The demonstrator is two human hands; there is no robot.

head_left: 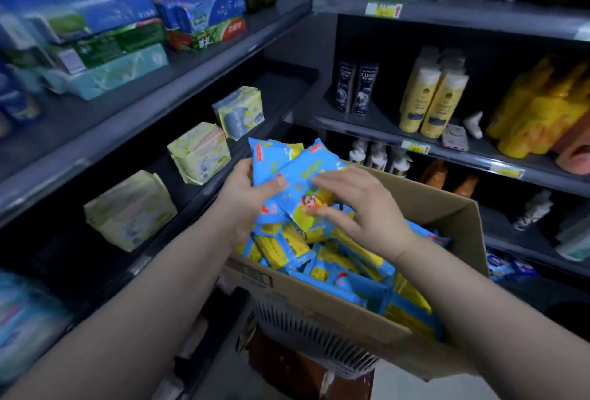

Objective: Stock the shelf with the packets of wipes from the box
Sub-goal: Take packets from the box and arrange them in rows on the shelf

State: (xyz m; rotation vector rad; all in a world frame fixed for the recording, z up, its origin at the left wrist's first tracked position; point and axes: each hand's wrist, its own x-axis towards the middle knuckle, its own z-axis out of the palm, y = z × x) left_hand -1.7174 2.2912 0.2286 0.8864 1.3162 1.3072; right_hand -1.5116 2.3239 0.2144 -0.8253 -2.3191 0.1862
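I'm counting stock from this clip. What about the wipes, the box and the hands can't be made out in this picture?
Head view:
- The packets of wipes in the left hand: count unclear; they overlap and the right hand covers them.
- The right hand's fingers: blurred, so gripping or just touching is unclear.
- The box: its depth of stock is hidden by the top packets and both arms.
- Packet print: blurred, too small.

— What stands in the room?
— Dark grey shelves (pixel 207 58) on the left meet a second dark rack (pixel 479 16) at a corner.
— And the light?
— Dim and bluish. Yellow price tags (pixel 383 10) sit on the rack's front edges.
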